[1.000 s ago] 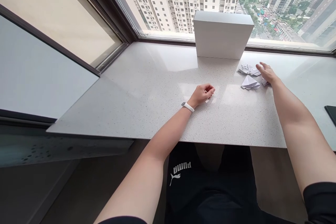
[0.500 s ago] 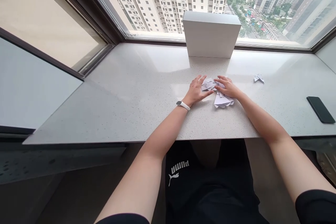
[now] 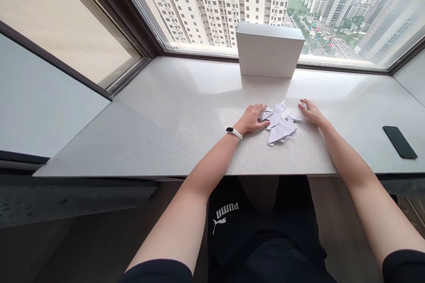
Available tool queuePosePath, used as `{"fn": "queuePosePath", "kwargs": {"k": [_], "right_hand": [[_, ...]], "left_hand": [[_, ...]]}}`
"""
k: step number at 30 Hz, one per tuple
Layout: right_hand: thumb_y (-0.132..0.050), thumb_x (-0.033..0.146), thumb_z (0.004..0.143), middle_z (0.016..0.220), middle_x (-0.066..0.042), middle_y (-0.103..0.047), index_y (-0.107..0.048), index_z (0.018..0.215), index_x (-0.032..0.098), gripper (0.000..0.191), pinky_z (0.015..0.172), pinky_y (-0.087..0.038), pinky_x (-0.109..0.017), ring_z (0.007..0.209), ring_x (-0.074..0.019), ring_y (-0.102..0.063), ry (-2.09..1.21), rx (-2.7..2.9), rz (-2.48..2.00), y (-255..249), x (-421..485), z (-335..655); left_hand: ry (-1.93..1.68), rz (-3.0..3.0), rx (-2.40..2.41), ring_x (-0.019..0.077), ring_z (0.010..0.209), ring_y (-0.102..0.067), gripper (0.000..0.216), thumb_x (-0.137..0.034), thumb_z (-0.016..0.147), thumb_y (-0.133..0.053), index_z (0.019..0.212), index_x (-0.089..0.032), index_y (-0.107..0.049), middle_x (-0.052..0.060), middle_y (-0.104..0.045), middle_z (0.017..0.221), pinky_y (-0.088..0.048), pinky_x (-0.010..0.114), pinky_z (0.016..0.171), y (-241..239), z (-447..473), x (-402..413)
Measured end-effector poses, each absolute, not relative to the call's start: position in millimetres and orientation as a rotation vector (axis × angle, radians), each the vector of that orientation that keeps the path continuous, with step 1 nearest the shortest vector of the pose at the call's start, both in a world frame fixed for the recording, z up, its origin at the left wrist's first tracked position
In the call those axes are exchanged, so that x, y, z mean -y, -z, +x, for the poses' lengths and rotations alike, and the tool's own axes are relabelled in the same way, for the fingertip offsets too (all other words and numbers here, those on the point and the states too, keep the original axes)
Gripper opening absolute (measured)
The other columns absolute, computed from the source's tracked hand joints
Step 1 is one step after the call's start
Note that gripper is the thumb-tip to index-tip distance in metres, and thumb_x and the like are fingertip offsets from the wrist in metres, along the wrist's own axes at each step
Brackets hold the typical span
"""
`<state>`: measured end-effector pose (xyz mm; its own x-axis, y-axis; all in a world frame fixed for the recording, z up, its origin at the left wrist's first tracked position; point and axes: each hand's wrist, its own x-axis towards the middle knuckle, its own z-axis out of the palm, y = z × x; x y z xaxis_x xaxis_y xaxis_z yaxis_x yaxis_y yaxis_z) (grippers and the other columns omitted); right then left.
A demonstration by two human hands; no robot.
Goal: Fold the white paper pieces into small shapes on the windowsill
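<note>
A loose pile of white folded paper (image 3: 278,126) lies on the pale speckled counter, its pieces overlapping and fanned out at the front. My left hand (image 3: 253,118), with a white band on the wrist, is curled round the pile's left end, thumb and fingers on either side of a paper piece. To the right of the pile, my right hand (image 3: 312,112) has its fingers bent over a small white piece of folded paper, mostly hidden beneath them. A gap separates this hand from the pile.
A white box (image 3: 269,53) stands upright at the back against the window. A dark phone (image 3: 400,142) lies on the right of the counter (image 3: 172,137). The counter's front edge runs just before my body.
My right hand has left the pile and gone right, over where the small separate folded piece lay. More of the pile shows. My left hand stays at its left end.
</note>
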<state>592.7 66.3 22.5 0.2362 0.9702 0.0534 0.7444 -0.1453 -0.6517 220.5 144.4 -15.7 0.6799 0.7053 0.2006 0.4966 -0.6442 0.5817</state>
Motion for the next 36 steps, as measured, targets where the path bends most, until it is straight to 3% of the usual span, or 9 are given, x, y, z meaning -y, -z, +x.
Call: {"fn": "queuePosePath", "kwargs": {"k": [4, 8, 12, 16, 21, 25, 28, 32, 36], "right_hand": [[-0.07, 0.106, 0.097, 0.199, -0.015, -0.049, -0.061, 0.184, 0.036, 0.112, 0.156, -0.016, -0.081, 0.19, -0.0515, -0.033, -0.727, 1.908, -1.577, -1.5, -36.1, 529.6], [-0.096, 0.088, 0.089, 0.208, -0.017, -0.028, -0.048, 0.193, 0.035, 0.126, 0.155, -0.024, -0.079, 0.192, -0.0534, -0.026, -0.677, 2.006, -1.48, 9.4, -26.0, 485.5], [-0.096, 0.058, 0.098, 0.2, -0.023, -0.041, -0.061, 0.183, 0.026, 0.097, 0.149, -0.044, -0.073, 0.184, -0.0491, -0.045, -0.596, 1.892, -1.407, 16.2, -59.0, 456.4], [-0.082, 0.043, 0.103, 0.175, -0.022, -0.07, -0.08, 0.152, 0.025, 0.053, 0.122, -0.071, -0.063, 0.135, -0.0372, -0.082, -0.578, 1.688, -1.3, 19.5, -93.1, 441.2], [-0.07, 0.033, 0.104, 0.142, -0.017, -0.084, -0.085, 0.127, 0.024, 0.029, 0.11, -0.076, -0.06, 0.115, -0.0327, -0.084, -0.532, 1.539, -1.314, 18.5, -92.9, 452.0], [-0.064, 0.026, 0.103, 0.149, -0.016, -0.084, -0.09, 0.129, 0.026, 0.037, 0.123, -0.068, -0.064, 0.134, -0.0364, -0.08, -0.518, 1.706, -1.303, 11.1, -88.9, 471.8], [-0.057, 0.025, 0.107, 0.161, -0.014, -0.081, -0.092, 0.124, 0.027, 0.039, 0.141, -0.052, -0.071, 0.155, -0.0399, -0.071, -0.42, 1.774, -1.359, 8.2, -92.0, 487.3], [-0.063, 0.045, 0.115, 0.184, -0.018, -0.065, -0.085, 0.151, 0.027, 0.047, 0.149, -0.036, -0.08, 0.177, -0.0463, -0.051, -0.379, 1.786, -1.491, 14.3, -94.1, 500.2], [-0.067, 0.067, 0.117, 0.183, -0.018, -0.067, -0.082, 0.158, 0.031, 0.057, 0.149, -0.029, -0.088, 0.182, -0.0522, -0.045, -0.471, 1.973, -1.526, 18.9, -91.3, 496.4]], "left_hand": [[-0.566, 2.427, -0.925, 0.0458, 0.183, -0.048, 0.093, -0.057, 0.105, -0.076, 0.185, -0.012, -0.055, 0.027, -0.056, 0.19, -0.026, 0.067, 0.157, 18.4, 220.7, -145.3], [-0.596, 2.439, -0.917, 0.0446, 0.182, -0.05, 0.088, -0.05, 0.105, -0.076, 0.182, -0.012, -0.057, 0.026, -0.059, 0.189, -0.029, 0.064, 0.156, 19.6, 221.6, -145.5], [-0.724, 2.359, -0.956, 0.0416, 0.172, -0.062, 0.073, -0.035, 0.106, -0.074, 0.175, -0.013, -0.063, 0.025, -0.067, 0.181, -0.045, 0.06, 0.149, 17.4, 218.9, -149.1], [-0.954, 2.206, -1.024, 0.0378, 0.142, -0.082, 0.053, -0.032, 0.11, -0.072, 0.161, -0.016, -0.072, 0.022, -0.084, 0.157, -0.064, 0.053, 0.127, 11.4, 210.5, -151.1], [-1.132, 2.038, -1.058, 0.0297, 0.107, -0.086, 0.045, -0.042, 0.116, -0.073, 0.155, -0.019, -0.076, 0.016, -0.09, 0.131, -0.069, 0.043, 0.101, 1.3, 206.3, -141.3], [-0.956, 2.261, -0.734, 0.0394, 0.149, -0.077, 0.064, -0.061, 0.117, -0.075, 0.167, -0.022, -0.073, 0.022, -0.079, 0.164, -0.062, 0.057, 0.13, -6.8, 211.5, -125.2], [-0.664, 2.462, -0.558, 0.0499, 0.184, -0.044, 0.097, -0.083, 0.102, -0.088, 0.18, -0.031, -0.066, 0.02, -0.052, 0.195, -0.035, 0.071, 0.152, -7.9, 211.1, -115.4], [-0.36, 2.562, -0.739, 0.0616, 0.193, -0.011, 0.141, -0.098, 0.076, -0.1, 0.193, -0.037, -0.049, 0.019, -0.026, 0.208, -0.011, 0.085, 0.153, -0.5, 203.5, -111.7], [-0.407, 2.521, -0.911, 0.0539, 0.183, -0.044, 0.099, -0.075, 0.1, -0.09, 0.183, -0.027, -0.061, 0.023, -0.052, 0.194, -0.03, 0.077, 0.152, 3.5, 197.4, -117.8]]}}
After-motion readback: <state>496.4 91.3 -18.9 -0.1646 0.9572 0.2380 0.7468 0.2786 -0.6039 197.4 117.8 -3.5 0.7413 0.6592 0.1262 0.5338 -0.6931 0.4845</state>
